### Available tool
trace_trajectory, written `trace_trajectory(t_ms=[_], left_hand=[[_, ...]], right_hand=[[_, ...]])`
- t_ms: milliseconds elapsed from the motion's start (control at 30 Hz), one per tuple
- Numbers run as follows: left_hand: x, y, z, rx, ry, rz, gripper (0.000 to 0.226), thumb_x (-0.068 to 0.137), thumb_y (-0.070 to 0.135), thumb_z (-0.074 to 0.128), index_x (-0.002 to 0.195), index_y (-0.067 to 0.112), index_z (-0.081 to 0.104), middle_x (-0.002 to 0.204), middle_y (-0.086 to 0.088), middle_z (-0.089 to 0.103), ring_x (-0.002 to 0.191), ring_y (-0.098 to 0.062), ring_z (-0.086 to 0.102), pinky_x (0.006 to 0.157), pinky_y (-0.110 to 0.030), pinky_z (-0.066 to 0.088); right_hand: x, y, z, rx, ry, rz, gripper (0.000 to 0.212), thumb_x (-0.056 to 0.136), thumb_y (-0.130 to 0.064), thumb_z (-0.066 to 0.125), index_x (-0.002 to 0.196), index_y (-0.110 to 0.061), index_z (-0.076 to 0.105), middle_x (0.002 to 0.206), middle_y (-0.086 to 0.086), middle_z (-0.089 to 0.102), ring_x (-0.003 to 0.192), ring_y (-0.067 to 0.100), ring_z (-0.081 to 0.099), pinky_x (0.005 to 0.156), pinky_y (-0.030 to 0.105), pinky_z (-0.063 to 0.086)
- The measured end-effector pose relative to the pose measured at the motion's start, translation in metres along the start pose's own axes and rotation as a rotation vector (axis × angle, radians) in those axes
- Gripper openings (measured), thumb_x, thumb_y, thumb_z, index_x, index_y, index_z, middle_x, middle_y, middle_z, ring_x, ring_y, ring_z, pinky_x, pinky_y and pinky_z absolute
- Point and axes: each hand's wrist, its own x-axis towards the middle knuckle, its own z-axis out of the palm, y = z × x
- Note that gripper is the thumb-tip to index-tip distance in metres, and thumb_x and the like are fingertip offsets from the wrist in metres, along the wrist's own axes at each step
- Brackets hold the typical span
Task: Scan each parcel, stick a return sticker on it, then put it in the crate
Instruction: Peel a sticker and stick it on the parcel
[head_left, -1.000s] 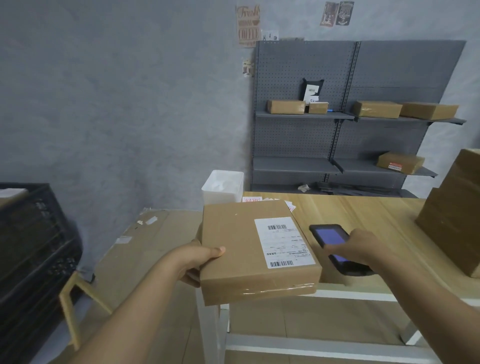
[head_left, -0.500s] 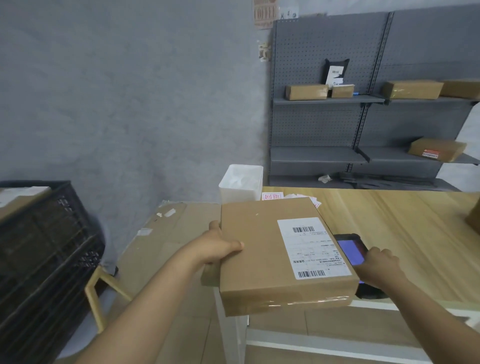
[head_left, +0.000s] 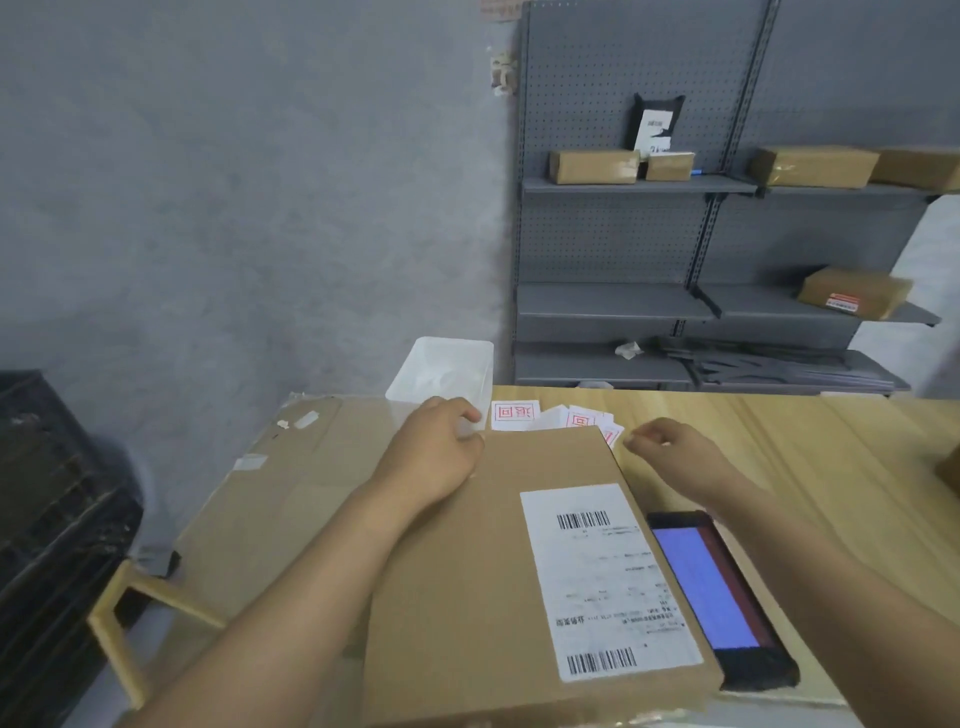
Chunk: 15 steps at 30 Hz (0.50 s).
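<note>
- Parcel (head_left: 498, 571) lies flat on the near-left corner of the table (head_left: 779, 467), shipping label (head_left: 602, 577) face up, near edge overhanging the table front.
- Scanner (head_left: 719, 597) sits on the table just right of the parcel, screen lit, nobody holding it. Judgement: scan is done, sticker step is in hand.
- Return stickers (head_left: 545, 415) are a loose pile of white slips with red print at the table's far edge, just beyond the parcel's far side.
- Left hand (head_left: 431, 452) is at the parcel's far-left corner, fingers curled. Can't tell if it grips the parcel edge or reaches for the nearest slip.
- Right hand (head_left: 670, 452) hovers just right of the pile, thumb and forefinger tips drawn together in a pinch. Nothing visible between them.
- Next move, as I read it: pick one slip off the pile, peel it, press it onto bare cardboard clear of the shipping label barcodes.
- Risk: slips overlap, easy to lift two.
- Crate (head_left: 47, 519) is black, on the floor to the left, well apart from the table. Parcel goes there after sticking.
</note>
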Motion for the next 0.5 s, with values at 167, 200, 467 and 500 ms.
trace_trajectory(t_ms=[167, 200, 467, 500], left_hand=[[0.05, 0.02, 0.024, -0.018, -0.076, 0.077, 0.025, 0.093, 0.018, 0.054, 0.117, 0.021, 0.062, 0.121, 0.001, 0.061, 0.112, -0.015, 0.056, 0.093, -0.025, 0.042], [0.063, 0.025, 0.03, -0.011, -0.114, 0.081, 0.026, 0.094, 0.016, 0.053, 0.118, 0.019, 0.062, 0.122, 0.001, 0.062, 0.113, -0.016, 0.056, 0.095, -0.025, 0.043], [0.143, 0.054, 0.08, 0.311, -0.489, 0.038, 0.051, 0.086, 0.0, 0.058, 0.132, 0.022, 0.055, 0.14, -0.003, 0.048, 0.125, -0.021, 0.049, 0.097, -0.025, 0.04], [0.147, 0.054, 0.085, 0.37, -0.538, 0.021, 0.048, 0.084, 0.003, 0.064, 0.129, 0.021, 0.057, 0.138, -0.004, 0.05, 0.122, -0.022, 0.05, 0.096, -0.026, 0.041]], right_hand=[[0.055, -0.016, 0.014, 0.066, -0.122, -0.057, 0.02, 0.092, -0.023, 0.059, 0.106, -0.01, 0.066, 0.111, 0.007, 0.065, 0.098, 0.022, 0.057, 0.077, 0.028, 0.04], [0.063, -0.015, 0.017, 0.073, -0.147, -0.054, 0.02, 0.092, -0.022, 0.058, 0.106, -0.01, 0.066, 0.109, 0.007, 0.065, 0.099, 0.023, 0.059, 0.076, 0.03, 0.043], [0.101, 0.008, 0.026, 0.181, -0.265, -0.033, 0.011, 0.089, -0.009, 0.061, 0.098, -0.007, 0.067, 0.107, 0.011, 0.067, 0.08, 0.017, 0.056, 0.07, 0.027, 0.047], [0.104, 0.011, 0.026, 0.205, -0.272, -0.028, 0.011, 0.089, -0.009, 0.06, 0.097, -0.008, 0.067, 0.107, 0.011, 0.067, 0.081, 0.017, 0.057, 0.069, 0.027, 0.047]])
